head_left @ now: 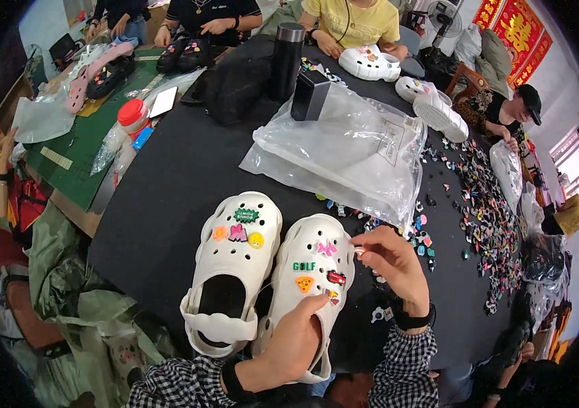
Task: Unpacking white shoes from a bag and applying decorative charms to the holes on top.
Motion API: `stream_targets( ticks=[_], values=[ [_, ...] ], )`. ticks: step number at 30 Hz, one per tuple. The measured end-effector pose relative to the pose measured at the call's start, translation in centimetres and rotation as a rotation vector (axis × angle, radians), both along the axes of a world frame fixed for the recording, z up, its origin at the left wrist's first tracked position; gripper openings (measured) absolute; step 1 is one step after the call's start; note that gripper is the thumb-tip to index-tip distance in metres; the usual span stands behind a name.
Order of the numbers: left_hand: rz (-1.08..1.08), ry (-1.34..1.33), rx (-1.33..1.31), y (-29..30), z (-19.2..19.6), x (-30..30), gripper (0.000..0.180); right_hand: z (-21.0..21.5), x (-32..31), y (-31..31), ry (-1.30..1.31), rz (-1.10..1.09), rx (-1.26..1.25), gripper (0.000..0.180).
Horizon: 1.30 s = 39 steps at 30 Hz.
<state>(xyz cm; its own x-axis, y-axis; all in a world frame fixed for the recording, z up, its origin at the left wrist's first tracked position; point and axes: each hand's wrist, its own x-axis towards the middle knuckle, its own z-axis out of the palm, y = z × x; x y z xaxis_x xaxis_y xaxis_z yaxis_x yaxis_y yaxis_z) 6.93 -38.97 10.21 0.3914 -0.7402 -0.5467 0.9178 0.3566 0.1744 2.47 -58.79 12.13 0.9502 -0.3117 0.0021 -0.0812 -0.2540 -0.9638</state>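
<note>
Two white clogs lie side by side on the black table in front of me. My left hand (pixel 294 338) grips the right clog (pixel 302 246) at its opening, thumb on top near the charms. That clog carries a pink bow charm (pixel 327 249), a green lettered charm (pixel 304 267), a pizza slice charm (pixel 304 283) and a red charm (pixel 336 277), among others. Beside its outer edge, my right hand (pixel 397 264) pinches a small white and reddish shoe charm (pixel 359 251). The left clog (pixel 225 253) bears several charms, including a yellow round one (pixel 256 240), and neither hand touches it.
Beyond the clogs, a clear plastic bag (pixel 337 146) lies flat, with a black box (pixel 310 95) and dark tumbler (pixel 287 61) behind it. Loose charms (pixel 490 224) spread across the table's right side. Co-workers sit around, one beside a white clog (pixel 370 63).
</note>
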Motion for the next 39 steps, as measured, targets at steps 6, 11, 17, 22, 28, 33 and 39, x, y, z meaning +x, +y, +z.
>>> stream_targets(
  ticks=[6, 11, 17, 22, 28, 33, 39],
  values=[
    [0.022, -0.032, -0.021, -0.4, 0.4, -0.2, 0.044, -0.1, -0.3, 0.3, -0.077, 0.15, -0.243, 0.019],
    [0.034, -0.028, 0.006, -0.3, 0.9, 0.0, 0.044, 1.1, -0.1, 1.3, -0.133, 0.3, -0.289, 0.02],
    [0.031, -0.081, 0.043, 0.2, 1.5, 0.3, 0.045, 1.3, -0.1, 3.1, -0.107, 0.367, -0.311, 0.029],
    [-0.023, -0.042, 0.014, 0.1, 1.7, 0.1, 0.046, 1.6, -0.9, 2.8, -0.096, 0.381, -0.363, 0.032],
    [-0.016, -0.03, -0.029, 0.2, 0.8, 0.4, 0.04, 0.9, -0.6, 2.6, -0.093, 0.39, -0.326, 0.025],
    [-0.061, -0.041, -0.082, 0.2, 0.2, 0.3, 0.04, 1.3, -0.5, 2.6, -0.122, 0.395, -0.398, 0.022],
    [-0.076, -0.043, -0.023, 0.0, 0.2, 0.6, 0.04, -0.1, 0.0, 2.0, -0.183, 0.457, -0.357, 0.018]
  ],
)
